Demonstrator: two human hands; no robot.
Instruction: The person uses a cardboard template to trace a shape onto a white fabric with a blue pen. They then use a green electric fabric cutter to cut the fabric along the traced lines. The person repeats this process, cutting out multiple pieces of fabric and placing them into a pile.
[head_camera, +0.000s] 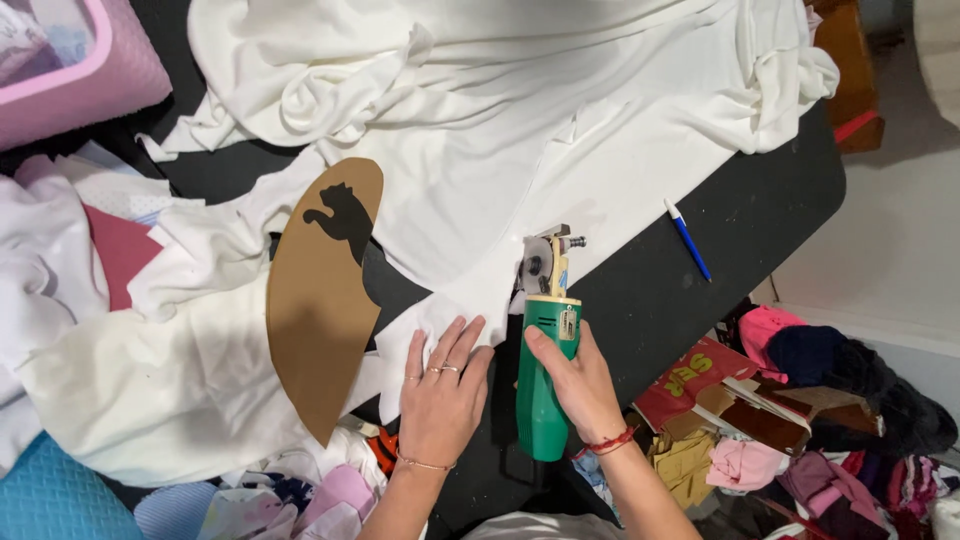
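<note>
Clearly we count one green electric rotary fabric cutter (545, 375), one brown curved cardboard pattern (322, 300), one blue-and-white pen (687, 238) and one large sheet of white knit fabric (500, 130) on the black bench (740, 230). Our right hand (575, 380) is wrapped closed around the cutter's body, blade ahead at the fabric's edge. Just beside it, our left hand (442, 385) lies flat, fingers spread, pressing the fabric. Folds hide the fabric's far edge; the blade is partly hidden by its guard.
</note>
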